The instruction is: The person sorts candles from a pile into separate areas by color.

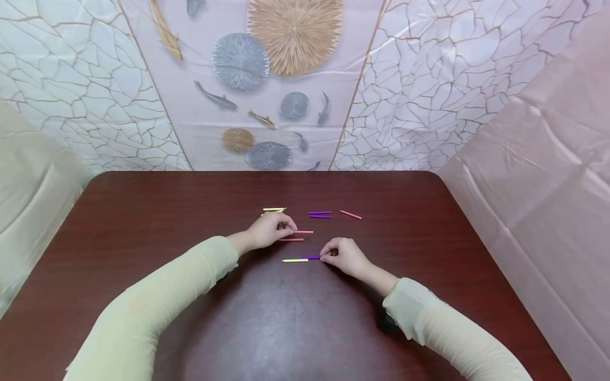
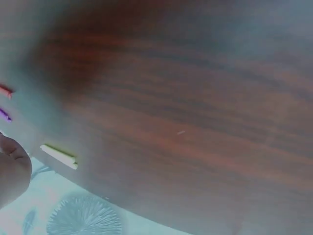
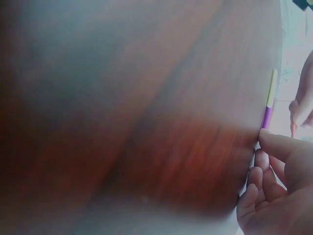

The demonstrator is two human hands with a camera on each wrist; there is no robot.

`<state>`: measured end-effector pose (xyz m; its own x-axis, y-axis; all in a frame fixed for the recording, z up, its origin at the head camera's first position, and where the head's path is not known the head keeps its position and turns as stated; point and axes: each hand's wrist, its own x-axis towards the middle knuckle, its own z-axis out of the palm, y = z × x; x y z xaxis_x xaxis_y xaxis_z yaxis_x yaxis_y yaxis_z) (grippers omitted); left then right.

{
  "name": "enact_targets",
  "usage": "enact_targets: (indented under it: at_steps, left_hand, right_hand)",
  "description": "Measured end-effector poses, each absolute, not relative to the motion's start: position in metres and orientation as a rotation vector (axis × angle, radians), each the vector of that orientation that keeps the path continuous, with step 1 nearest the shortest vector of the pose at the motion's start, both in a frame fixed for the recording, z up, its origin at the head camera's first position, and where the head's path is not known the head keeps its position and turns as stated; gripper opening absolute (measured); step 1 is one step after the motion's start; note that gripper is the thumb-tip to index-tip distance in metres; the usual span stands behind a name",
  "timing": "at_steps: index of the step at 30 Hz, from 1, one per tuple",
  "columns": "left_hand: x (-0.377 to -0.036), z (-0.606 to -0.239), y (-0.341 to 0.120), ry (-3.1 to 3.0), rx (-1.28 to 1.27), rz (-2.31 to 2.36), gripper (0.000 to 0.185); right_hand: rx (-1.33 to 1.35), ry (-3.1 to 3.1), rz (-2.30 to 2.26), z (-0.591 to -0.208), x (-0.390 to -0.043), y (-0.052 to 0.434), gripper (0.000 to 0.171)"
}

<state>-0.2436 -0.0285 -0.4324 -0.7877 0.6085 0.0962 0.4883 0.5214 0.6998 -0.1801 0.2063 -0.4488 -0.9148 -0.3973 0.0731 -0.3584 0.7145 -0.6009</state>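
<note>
Dark red-brown wood forms the desk (image 1: 143, 222), which carries a loose scatter of short coloured sticks near its centre; positions below are given relative to the yellow-and-purple stick line (image 1: 300, 259) lying closest to the person.

Left of and just beyond that line, the left hand (image 1: 269, 230) rests knuckles-up on the desk, its fingers curled narrowly over the near ends of two pink sticks (image 1: 297, 235). The sticks lie parallel and close together, one just behind the other, and the fingertips appear to pin or pinch them, probably to keep the pair aligned; the head view is too small to say whether both are actually gripped. Farther beyond the line, past the left hand, lies a pale yellow pair (image 1: 274, 209), touched by neither hand.

The line itself consists of a yellow stick (image 3: 271, 88) and a purple stick (image 3: 267, 117) laid end to end, seemingly touching at the join.

At the right end of the line, the right hand (image 1: 345, 255) sits with its fingers (image 3: 279, 144) curled in and narrow, one fingertip meeting the free end of the purple stick. Contact at the end rather than the middle suits nudging the stick lengthwise against its neighbour.

Beyond the line and slightly right lie a purple pair (image 1: 320, 214) and, farther right, a single pink stick (image 1: 350, 214), set at a slant and well apart from both hands. Pale sleeves (image 1: 157, 307) cover both forearms. A patterned plastic sheet (image 1: 267, 79) hangs behind the desk.
</note>
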Motion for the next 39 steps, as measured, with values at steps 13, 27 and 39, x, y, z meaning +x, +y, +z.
enact_targets:
  at_steps: [13,27,39]
  left_hand:
    - [-0.271,-0.423,0.009,2.628,1.001,1.04,0.009]
    - [-0.303,-0.418,0.063,2.602,1.06,0.943,0.011]
    - [-0.31,-0.431,0.094,2.611,1.064,0.814,0.011]
  right_hand:
    - [-0.626,2.855,-0.964,-0.447,-0.17,0.214,0.005]
    - [-0.61,2.829,-0.981,-0.448,-0.17,0.214,0.004]
    - [-0.62,2.837,-0.963,-0.448,-0.169,0.215,0.004]
